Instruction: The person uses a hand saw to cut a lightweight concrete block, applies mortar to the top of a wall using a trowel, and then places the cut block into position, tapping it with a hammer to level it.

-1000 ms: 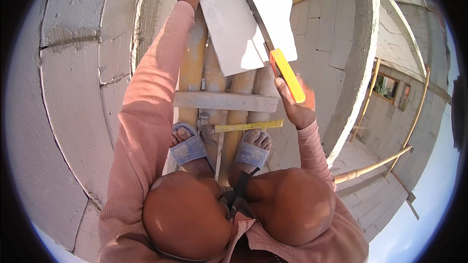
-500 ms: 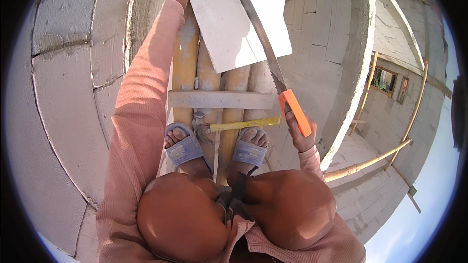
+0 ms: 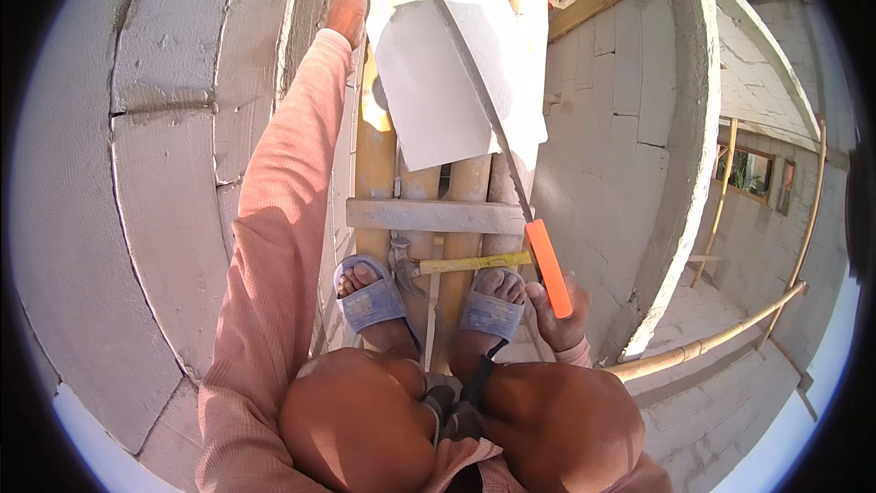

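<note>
Your right grip [image 3: 558,315], right of the lower centre, is wrapped around the orange handle of the saw [image 3: 495,123]. The blade slants up and left across the pale block [image 3: 429,82], which sits at top centre over the yellowish poles [image 3: 374,119]; you can't tell here whether the teeth touch it. Your left grip [image 3: 347,5], at upper left, lies against the block's left edge; whether it grasps or only steadies cannot be told. Below the block, a wooden slat [image 3: 438,215] crosses the poles, with a yellow-handled hammer [image 3: 470,264] just beneath it, near your sandals [image 3: 374,303].
</note>
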`<state>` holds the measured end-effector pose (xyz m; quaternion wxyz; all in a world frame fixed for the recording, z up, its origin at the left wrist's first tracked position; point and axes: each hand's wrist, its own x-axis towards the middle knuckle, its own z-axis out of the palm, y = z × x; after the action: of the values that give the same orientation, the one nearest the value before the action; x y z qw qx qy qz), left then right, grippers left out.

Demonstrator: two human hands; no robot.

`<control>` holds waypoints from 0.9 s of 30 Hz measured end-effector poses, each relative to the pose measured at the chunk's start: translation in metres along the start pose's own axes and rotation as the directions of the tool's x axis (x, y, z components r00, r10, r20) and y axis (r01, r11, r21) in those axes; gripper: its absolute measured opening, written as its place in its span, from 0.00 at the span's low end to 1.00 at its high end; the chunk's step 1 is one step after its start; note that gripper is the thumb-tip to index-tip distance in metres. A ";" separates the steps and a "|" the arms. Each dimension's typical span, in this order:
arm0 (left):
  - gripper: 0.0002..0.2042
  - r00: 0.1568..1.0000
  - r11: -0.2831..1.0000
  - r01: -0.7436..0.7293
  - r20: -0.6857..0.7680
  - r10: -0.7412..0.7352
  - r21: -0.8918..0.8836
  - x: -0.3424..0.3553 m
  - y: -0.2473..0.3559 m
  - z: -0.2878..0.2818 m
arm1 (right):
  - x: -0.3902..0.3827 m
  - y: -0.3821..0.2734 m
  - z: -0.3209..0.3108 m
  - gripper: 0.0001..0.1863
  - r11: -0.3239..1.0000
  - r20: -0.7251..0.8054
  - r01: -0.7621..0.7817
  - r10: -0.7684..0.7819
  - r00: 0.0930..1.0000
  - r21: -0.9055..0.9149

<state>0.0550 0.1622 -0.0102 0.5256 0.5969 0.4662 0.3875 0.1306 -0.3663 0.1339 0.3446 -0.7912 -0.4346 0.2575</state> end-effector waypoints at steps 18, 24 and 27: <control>0.48 0.873 0.876 0.466 -0.227 -0.432 0.125 -0.058 0.025 0.014 | 0.063 -0.020 -0.012 0.14 1.000 0.147 -0.011 0.013 0.989 -0.017; 0.46 0.881 0.804 0.432 -0.380 -0.281 0.408 -0.050 0.040 0.018 | 0.238 -0.080 0.052 0.25 0.988 0.115 0.050 -0.067 0.991 0.149; 0.46 0.873 0.799 0.456 -0.372 -0.317 0.391 -0.059 0.036 0.012 | 0.225 -0.081 0.055 0.21 0.993 0.176 -0.049 0.030 0.984 0.104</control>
<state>0.0563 0.1020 0.0253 0.3613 0.5334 0.7296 0.2295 0.1601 -0.1225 0.1372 0.3422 -0.7544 -0.4330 0.3555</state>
